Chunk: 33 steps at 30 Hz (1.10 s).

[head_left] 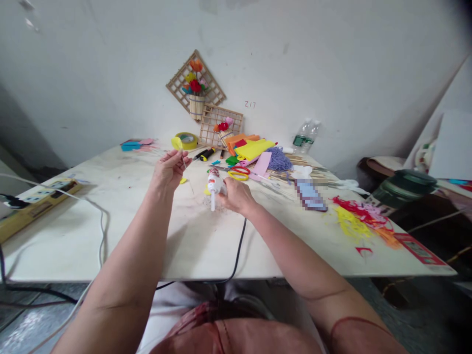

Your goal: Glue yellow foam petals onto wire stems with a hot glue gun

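My left hand (170, 168) pinches a thin stick (188, 180), with a yellow petal-shaped piece (177, 143) at its upper end. The stick slants down to the right, over the table. My right hand (239, 196) is wrapped round a white hot glue gun (215, 184); a pale glue stick (213, 200) pokes out of its rear, toward me. More yellow pieces (183, 181) lie on the tabletop between the two hands. Just beyond the glue gun are scissors (239, 172) with red and yellow handles.
Behind are a tape roll (191, 142), lattice panels (176, 78) with flowers, yellow crepe paper (256, 148) and purple yarn (280, 160). A blurred phone-like rectangle (310, 194) and shredded paper (352, 223) lie right. A power strip (40, 204) sits left; a black cord (240, 246) crosses the front edge.
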Available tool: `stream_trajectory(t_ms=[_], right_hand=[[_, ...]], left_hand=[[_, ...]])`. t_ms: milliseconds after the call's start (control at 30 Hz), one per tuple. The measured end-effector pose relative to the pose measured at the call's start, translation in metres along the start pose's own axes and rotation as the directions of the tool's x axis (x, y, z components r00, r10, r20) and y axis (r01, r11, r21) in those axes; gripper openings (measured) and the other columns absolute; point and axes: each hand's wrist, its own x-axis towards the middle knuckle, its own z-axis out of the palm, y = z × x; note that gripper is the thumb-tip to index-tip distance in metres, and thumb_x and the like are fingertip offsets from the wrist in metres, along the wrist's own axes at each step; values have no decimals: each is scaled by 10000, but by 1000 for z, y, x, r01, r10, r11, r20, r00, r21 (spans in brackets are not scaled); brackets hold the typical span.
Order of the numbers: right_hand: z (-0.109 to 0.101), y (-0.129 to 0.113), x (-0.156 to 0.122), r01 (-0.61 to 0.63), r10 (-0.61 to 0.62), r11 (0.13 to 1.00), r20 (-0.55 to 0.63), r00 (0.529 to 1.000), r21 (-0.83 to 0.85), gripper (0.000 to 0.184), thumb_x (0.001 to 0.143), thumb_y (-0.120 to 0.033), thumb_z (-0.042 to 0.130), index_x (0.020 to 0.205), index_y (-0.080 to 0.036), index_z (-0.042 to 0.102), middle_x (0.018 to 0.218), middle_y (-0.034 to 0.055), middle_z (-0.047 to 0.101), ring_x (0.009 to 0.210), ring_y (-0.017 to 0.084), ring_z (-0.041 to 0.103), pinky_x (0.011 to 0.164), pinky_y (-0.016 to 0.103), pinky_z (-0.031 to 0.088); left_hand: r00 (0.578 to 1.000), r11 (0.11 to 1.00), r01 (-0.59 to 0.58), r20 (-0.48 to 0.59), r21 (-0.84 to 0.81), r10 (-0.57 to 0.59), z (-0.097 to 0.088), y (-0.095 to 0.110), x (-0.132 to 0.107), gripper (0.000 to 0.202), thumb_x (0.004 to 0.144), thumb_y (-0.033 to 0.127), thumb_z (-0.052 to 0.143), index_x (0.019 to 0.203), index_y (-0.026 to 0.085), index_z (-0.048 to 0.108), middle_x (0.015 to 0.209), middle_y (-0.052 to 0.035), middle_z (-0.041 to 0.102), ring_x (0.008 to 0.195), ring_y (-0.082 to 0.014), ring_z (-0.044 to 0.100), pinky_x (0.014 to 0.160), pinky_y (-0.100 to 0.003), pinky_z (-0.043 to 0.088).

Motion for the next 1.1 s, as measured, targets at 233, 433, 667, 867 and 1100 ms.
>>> stream_trajectory(t_ms=[233, 433, 667, 867, 1100], right_hand=[[33, -19, 0, 115, -116, 993, 153, 981, 18, 482, 829, -499, 434, 1142, -140, 514, 1111, 143, 589, 979, 252, 584, 795, 345, 448], [44, -40, -5, 170, -166, 985, 162, 973, -11, 443, 819, -470, 462, 1108, -147, 559, 1072, 144, 605, 1028, 270, 548, 820, 359, 433], [15, -10, 3, 118, -110, 993, 177, 978, -33, 414, 826, -508, 435, 941, -180, 661, 954, 114, 664, 904, 241, 601, 757, 318, 419], [20, 40, 49, -124, 123, 992, 195, 973, -8, 225, 784, -356, 540, 851, -191, 678, 945, 70, 684, 879, 203, 607, 677, 266, 402], [43, 47, 84, -149, 127, 988, 341, 931, 39, 199, 692, -302, 619, 842, -180, 662, 969, 82, 682, 837, 213, 603, 676, 276, 404]], left_hand=[[997, 997, -76, -3, 6, 76, 8, 22, -6, 133, 740, 68, 615, 672, 176, 579, 620, 45, 640, 519, -45, 595, 708, -206, 539], [998, 999, 40, 50, 31, -42, 18, 5, -12, 114, 715, 76, 645, 678, 160, 578, 627, 17, 647, 522, -66, 607, 652, -205, 544], [993, 993, 106, 54, 44, -108, 19, -6, -12, 118, 707, 42, 621, 682, 147, 574, 623, -4, 660, 515, -78, 611, 642, -227, 550], [986, 986, 156, 50, 65, -159, 21, -11, -14, 101, 717, 29, 595, 702, 128, 581, 625, -21, 662, 504, -86, 607, 604, -230, 546], [977, 977, 188, 83, 99, -196, 19, -23, -15, 92, 705, 31, 617, 698, 119, 591, 625, -33, 660, 529, -96, 616, 629, -238, 548]])
